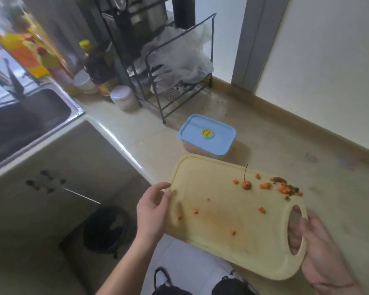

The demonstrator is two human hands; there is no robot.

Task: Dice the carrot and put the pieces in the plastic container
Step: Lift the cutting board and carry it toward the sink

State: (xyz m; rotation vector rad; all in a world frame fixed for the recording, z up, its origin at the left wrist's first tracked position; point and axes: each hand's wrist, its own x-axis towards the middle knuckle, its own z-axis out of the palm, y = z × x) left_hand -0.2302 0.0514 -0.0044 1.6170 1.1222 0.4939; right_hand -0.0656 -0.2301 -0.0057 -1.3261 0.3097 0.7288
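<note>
A smooth cream plastic cutting board (pixel 228 216), strewn with carrot cubes (pixel 283 189), is gripped by the left hand (pixel 152 211) and right hand (pixel 320 250); beyond it, the lidded rectangular plastic container (pixel 207 136).

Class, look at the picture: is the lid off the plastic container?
No, the blue lid sits closed on the container, which stands on the counter beyond the cutting board.

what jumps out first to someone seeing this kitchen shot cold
The yellow board, low and centre, is held off the counter edge: the right hand grips through its handle hole and the left hand holds the far edge. Carrot bits and a stem end dot it. Behind it, on the counter, sits a blue-lidded container, closed.
</note>
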